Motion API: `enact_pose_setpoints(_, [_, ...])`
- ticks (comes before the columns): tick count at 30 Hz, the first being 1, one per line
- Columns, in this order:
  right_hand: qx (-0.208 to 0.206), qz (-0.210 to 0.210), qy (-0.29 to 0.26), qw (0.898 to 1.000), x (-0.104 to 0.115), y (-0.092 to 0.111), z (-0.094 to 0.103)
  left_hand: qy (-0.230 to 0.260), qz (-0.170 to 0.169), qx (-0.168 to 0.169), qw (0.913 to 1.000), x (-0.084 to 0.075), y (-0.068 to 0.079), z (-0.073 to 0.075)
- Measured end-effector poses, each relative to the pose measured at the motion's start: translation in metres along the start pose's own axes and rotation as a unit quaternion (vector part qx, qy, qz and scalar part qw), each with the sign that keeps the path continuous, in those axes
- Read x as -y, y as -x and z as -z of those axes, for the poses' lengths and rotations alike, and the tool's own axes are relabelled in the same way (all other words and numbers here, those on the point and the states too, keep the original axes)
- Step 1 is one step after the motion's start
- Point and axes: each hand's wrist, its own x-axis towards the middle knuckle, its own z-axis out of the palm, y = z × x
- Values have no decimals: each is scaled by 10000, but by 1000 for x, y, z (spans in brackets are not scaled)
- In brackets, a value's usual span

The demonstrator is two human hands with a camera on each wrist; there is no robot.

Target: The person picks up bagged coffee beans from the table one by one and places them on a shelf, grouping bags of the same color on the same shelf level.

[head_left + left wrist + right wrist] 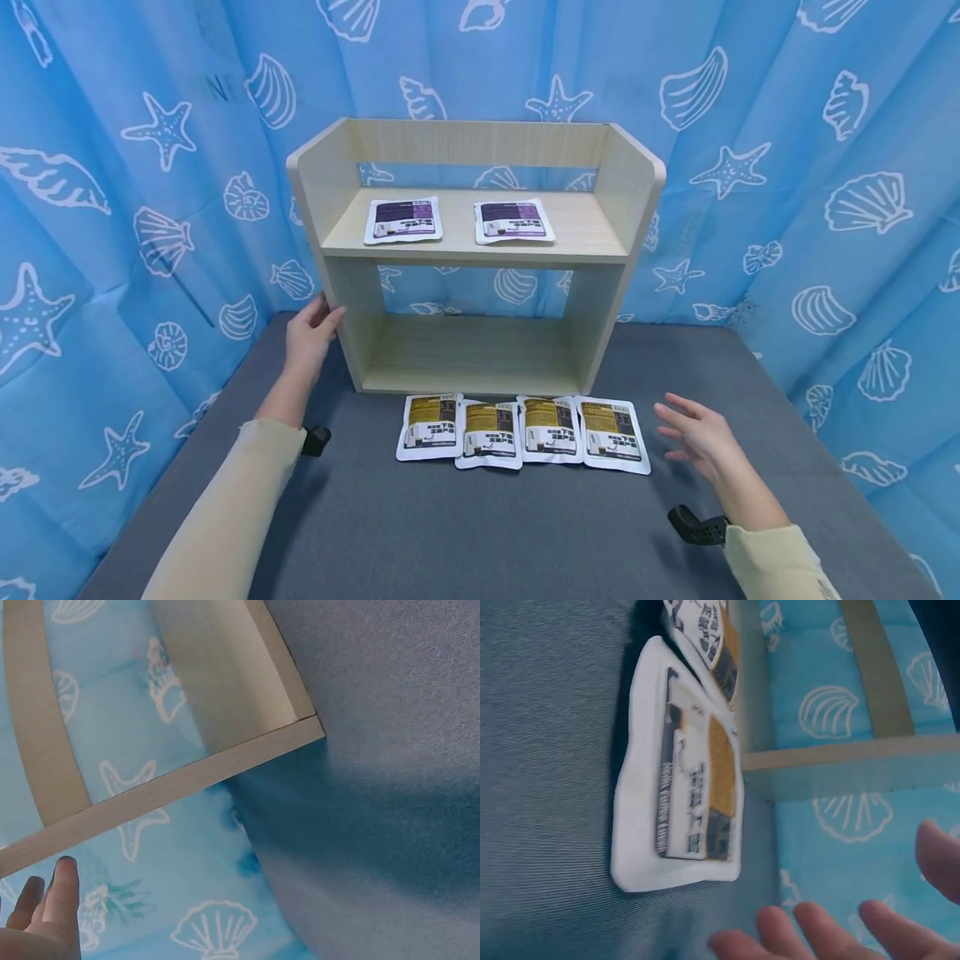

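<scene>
A pale wooden two-tier shelf [480, 248] stands on the grey cloth. At its left side panel is my left hand [308, 330], thumb at the front edge and fingers beside the outer face. In the left wrist view, the fingers [64, 896] appear just below the panel edge. My right hand [697, 435] hovers at the right with spread, relaxed fingers and holds nothing. Nearest to it lies a white pouch with a gold label [612, 433], the rightmost of several in a row before the shelf. The right wrist view shows that pouch [682, 780] left of the fingertips.
Two purple-labelled pouches [405, 220] lie side by side on the upper shelf board, left and right. The lower board [480, 354] sits close behind the gold-labelled row. A blue curtain [750, 208] with white shell and starfish prints surrounds the back and sides.
</scene>
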Motion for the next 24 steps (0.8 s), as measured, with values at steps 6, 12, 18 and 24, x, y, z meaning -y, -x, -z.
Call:
enact_pose_setpoints(6, [812,-426,-164,9957,-4,13,11,105,-28,-42,9999,-2,-2,-2])
enact_pose_setpoints(12, [1239,-566,-291,9903,-16,5,19,423,163,60,9990,-2,-3,-1])
enact_pose_setpoints(18, [1423,-627,-178,9877,-23,3,16,518,146,182,9984,1,-5,1])
enact_pose_setpoints(24, [1344,-649,-137,9887,-25,-3,6,538,36,105,9985,1,-3,1])
